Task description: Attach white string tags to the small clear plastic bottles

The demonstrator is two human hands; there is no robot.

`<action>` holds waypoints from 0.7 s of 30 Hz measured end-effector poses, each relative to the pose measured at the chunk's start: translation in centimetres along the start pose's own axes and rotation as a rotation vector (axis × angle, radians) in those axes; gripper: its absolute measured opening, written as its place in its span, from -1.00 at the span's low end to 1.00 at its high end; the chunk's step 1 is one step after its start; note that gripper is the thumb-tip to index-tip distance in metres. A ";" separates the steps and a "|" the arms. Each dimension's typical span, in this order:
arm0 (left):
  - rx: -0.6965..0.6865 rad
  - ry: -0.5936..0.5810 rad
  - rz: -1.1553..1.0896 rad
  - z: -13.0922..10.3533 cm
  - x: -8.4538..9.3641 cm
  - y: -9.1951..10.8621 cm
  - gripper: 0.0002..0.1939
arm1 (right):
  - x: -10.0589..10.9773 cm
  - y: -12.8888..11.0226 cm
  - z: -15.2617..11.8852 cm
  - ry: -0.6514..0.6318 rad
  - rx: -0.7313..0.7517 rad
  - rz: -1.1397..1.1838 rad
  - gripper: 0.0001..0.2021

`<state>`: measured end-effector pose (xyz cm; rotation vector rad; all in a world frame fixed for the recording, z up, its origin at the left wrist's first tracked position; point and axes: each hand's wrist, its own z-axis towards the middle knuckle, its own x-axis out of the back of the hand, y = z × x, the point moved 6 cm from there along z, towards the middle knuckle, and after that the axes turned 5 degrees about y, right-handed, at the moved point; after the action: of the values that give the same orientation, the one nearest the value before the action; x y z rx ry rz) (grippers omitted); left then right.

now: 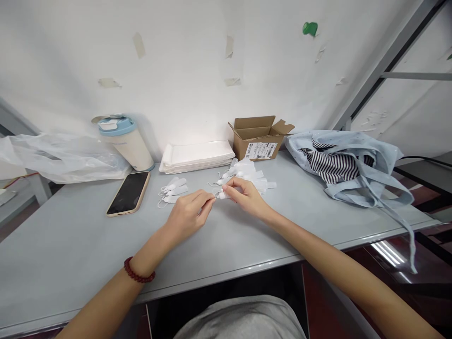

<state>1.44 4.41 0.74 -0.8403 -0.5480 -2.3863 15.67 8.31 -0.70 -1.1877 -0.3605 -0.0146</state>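
Observation:
My right hand (246, 197) pinches a small white plastic piece (222, 194) between thumb and fingertips. At its tip my left hand (190, 212) is closed, fingertips pressed on what looks like the piece's thin loop or wire; the fine detail is too small to make out. Just behind my right hand lies a pile of similar white pieces (243, 168), some with thin loops at one end. Left of my left hand, several more white pieces with loops (173, 189) lie side by side on the grey table (226, 240).
A phone (129, 193) and a cream tumbler with a blue lid (129, 143) stand left, beside a plastic bag (63, 157). At the back are stacked white envelopes (197, 154) and an open cardboard box (259, 139). A light-blue cloth bag (353, 165) lies right.

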 end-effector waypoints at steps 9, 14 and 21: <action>0.220 0.056 0.222 0.5 5.6 -7.7 -0.82 | -1.6 1.2 -0.1 0.008 0.248 -0.502 -0.48; 0.503 -0.141 0.195 -0.7 7.1 -11.1 -0.83 | -1.5 1.5 0.3 -0.060 0.332 -0.880 -0.65; 0.743 -0.494 0.212 -2.4 5.3 -12.4 -0.74 | -1.9 2.3 0.3 -0.172 0.237 -1.058 -0.68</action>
<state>-10.69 10.80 0.19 -1.0487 -1.3508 -1.5694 14.29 9.16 -3.17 -0.6551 -1.0780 -0.7688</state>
